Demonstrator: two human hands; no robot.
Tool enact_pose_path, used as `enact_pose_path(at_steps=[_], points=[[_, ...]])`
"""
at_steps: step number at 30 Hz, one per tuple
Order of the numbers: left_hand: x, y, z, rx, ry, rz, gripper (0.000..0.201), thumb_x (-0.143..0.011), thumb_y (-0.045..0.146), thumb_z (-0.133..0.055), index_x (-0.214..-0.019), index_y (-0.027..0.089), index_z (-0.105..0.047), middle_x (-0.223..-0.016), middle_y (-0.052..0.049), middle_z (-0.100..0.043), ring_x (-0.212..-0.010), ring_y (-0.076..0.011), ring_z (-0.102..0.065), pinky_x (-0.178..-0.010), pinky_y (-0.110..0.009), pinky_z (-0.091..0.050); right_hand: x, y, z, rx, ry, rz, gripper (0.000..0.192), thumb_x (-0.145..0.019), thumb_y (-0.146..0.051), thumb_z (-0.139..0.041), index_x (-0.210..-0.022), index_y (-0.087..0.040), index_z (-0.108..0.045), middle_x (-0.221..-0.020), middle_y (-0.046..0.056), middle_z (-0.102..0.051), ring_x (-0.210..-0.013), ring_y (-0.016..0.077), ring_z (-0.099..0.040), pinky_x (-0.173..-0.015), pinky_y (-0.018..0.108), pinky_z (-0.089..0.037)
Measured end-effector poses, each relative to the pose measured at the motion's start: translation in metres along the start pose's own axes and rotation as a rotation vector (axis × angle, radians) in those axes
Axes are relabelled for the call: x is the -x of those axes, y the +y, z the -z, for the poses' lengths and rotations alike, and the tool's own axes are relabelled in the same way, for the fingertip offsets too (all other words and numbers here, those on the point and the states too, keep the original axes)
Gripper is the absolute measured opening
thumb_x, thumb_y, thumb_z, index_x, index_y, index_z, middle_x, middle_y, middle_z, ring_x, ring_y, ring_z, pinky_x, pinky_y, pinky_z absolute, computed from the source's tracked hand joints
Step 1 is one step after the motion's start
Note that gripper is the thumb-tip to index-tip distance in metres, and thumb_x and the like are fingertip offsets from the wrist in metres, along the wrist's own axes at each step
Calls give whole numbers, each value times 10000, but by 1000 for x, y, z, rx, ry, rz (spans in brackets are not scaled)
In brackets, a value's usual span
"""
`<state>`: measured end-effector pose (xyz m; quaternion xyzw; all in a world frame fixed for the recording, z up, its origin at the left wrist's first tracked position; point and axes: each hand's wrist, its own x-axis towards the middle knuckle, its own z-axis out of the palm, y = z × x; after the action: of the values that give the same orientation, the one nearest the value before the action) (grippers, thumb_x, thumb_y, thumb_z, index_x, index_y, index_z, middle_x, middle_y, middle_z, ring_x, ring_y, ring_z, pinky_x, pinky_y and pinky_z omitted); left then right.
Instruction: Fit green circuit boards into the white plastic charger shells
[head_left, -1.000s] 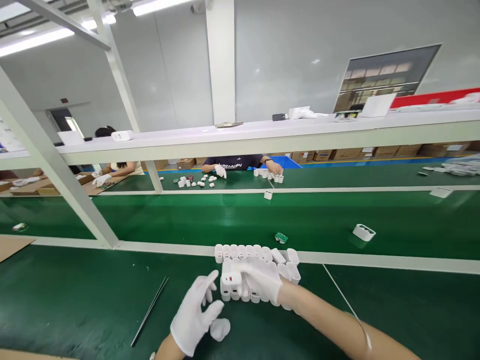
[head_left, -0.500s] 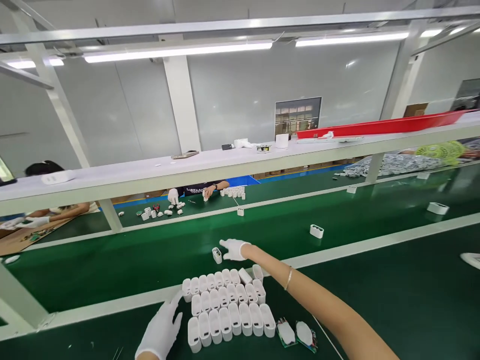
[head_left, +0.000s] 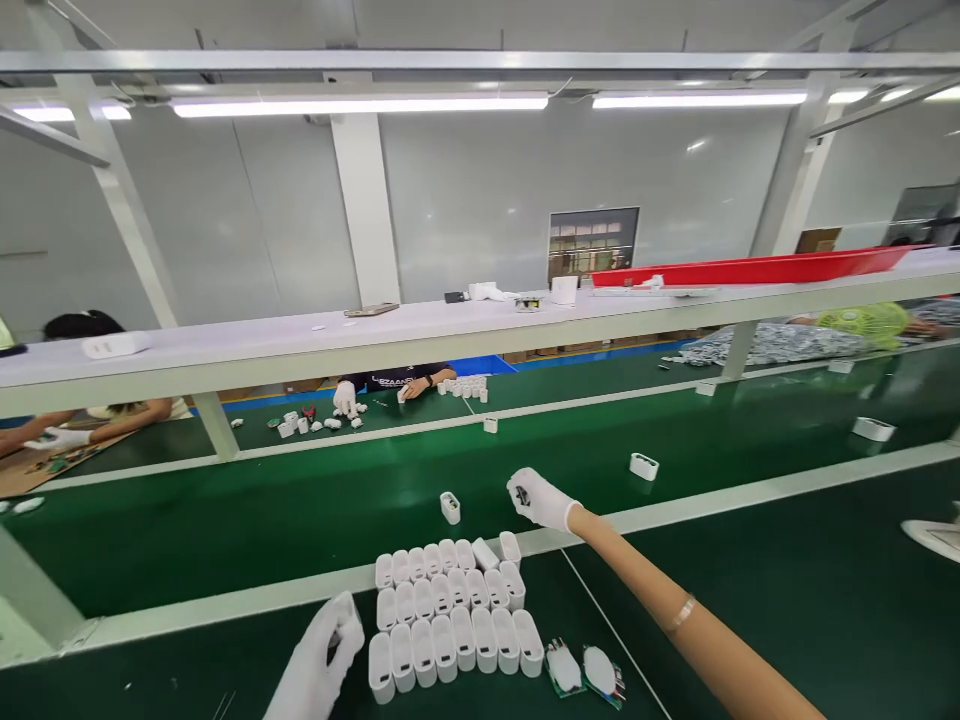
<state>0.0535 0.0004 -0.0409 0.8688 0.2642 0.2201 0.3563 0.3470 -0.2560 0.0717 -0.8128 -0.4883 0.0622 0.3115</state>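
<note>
Three rows of white housings [head_left: 450, 615] stand packed on the near green table [head_left: 787, 580]. Left gloved hand [head_left: 319, 665] rests just beside their left end, fingers curled, grasping nothing visible. Right gloved hand [head_left: 541, 500] reaches over the belt [head_left: 300, 510], fingers loosely bent around something dark; grip unclear. One single housing [head_left: 450, 507] stands on the belt nearby, untouched

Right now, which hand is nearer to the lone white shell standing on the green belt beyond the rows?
The right hand. It hovers over the belt just right of the lone white shell, apart from it. The left hand sits lower left, beside the rows of white shells.
</note>
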Motion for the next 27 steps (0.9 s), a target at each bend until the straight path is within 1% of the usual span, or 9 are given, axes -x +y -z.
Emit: enact_pose_path(at_steps=[3, 5, 7, 10, 11, 15, 18, 21, 27], points=[[30, 21, 11, 58, -69, -40, 382, -873, 420, -520, -1197, 233, -597, -1309, -64, -606, -1203, -214, -581, -1016, -325, -488, 12, -30, -14, -166, 64, 91, 316, -943, -399, -523, -1115, -140, -574, -1029, 90, -646, -907, 188, -639, -800, 363, -546], [49, 40, 15, 117, -110, -134, 334, -861, 348, -541, -1158, 208, -602, -1365, -107, -554, -1263, -244, -530, -1047, -367, -464, 25, -62, -25, -274, 45, 163, 316, -928, -386, -513, -1152, -165, -541, -1086, 104, -639, -986, 196, -628, -861, 361, -536], [63, 57, 16, 150, -8, -164, 322, -827, 255, -553, -1143, 205, -582, -1324, -120, -580, -1237, -258, -548, -1053, -422, -455, 41, -99, -34, -381, -4, 275, 245, -894, -351, -556, -1083, -199, -582, -1013, 68, -650, -897, 183, -631, -829, 352, -536], [75, 73, 18, 165, 45, -170, 459, -762, 180, -614, -1207, 233, -516, -1241, -95, -632, -1126, -247, -621, -980, -428, -516, 59, -143, -46, -393, -101, 462, 25, -853, -240, -615, -876, -232, -622, -800, 0, -649, -834, 175, -603, -875, 368, -492], [77, 75, 19, 165, 45, -190, 495, -753, 158, -622, -1224, 246, -501, -1237, -84, -635, -1116, -239, -627, -963, -415, -529, 62, -151, -51, -409, -134, 500, 24, -855, -244, -624, -878, -236, -625, -786, -3, -648, -830, 175, -601, -874, 367, -491], [81, 77, 22, 148, 108, -375, 524, -767, 110, -620, -1249, 272, -491, -1266, -76, -613, -1154, -225, -606, -962, -379, -535, 64, -161, -73, -485, -122, 525, 196, -871, -373, -637, -997, -224, -623, -874, 28, -664, -883, 190, -606, -840, 355, -510], [83, 77, 22, 127, 165, -506, 500, -806, 142, -625, -1270, 266, -486, -1255, -93, -616, -1163, -234, -600, -964, -379, -537, 62, -161, -85, -516, -123, 523, 203, -891, -409, -607, -931, -210, -616, -927, 40, -664, -901, 183, -603, -853, 344, -506], [87, 77, 21, 85, 186, -509, 471, -823, 191, -641, -1266, 258, -494, -1169, -91, -662, -1054, -232, -657, -910, -365, -569, 63, -165, -87, -495, -169, 536, 185, -922, -355, -571, -823, -203, -608, -952, 37, -666, -914, 172, -605, -898, 349, -488], [94, 78, 18, 26, 213, -440, 452, -835, 263, -641, -1258, 251, -483, -1148, -102, -674, -1029, -248, -678, -876, -371, -590, 71, -163, -91, -411, -127, 467, 51, -851, -275, -677, -847, -234, -647, -1013, 36, -659, -1043, 203, -599, -950, 378, -479]])
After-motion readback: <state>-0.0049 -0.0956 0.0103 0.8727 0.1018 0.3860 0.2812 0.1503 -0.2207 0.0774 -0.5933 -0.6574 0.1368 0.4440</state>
